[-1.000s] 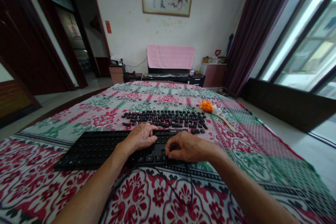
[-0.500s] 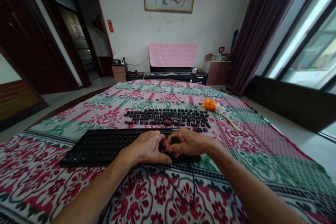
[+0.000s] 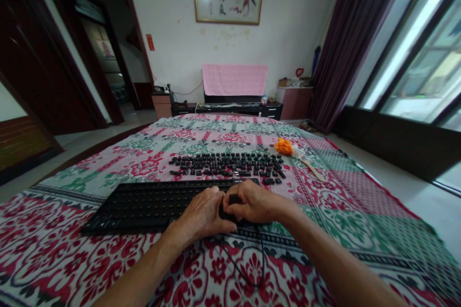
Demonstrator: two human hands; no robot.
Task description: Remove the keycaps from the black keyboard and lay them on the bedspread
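A black keyboard [image 3: 144, 201] lies across the tablecloth in front of me, most of its keycaps off and small switch stems showing. My left hand [image 3: 207, 211] is over its right-hand part, fingers curled down and thumb along the front side, gripping it. Close against it, my right hand [image 3: 248, 201] pinches a small black piece [image 3: 234, 198] over the same part of the keyboard; the fingers hide its lower end. Beyond the keyboard, many loose black keycaps [image 3: 226, 164] lie in rough rows. The keyboard's black cable [image 3: 262, 261] loops out in front.
A brush with a wooden handle [image 3: 314, 170] lies right of the keycaps, beside an orange flower-like bunch [image 3: 284, 146]. A patterned tablecloth [image 3: 216, 268] covers the table. Farther back stand a low cabinet [image 3: 272, 111] and a screen draped with a pink cloth [image 3: 235, 79].
My view has tilted slightly up. Both hands stay at the keyboard's right part, and the right hand has turned a little around the black piece. The keycaps look unmoved.
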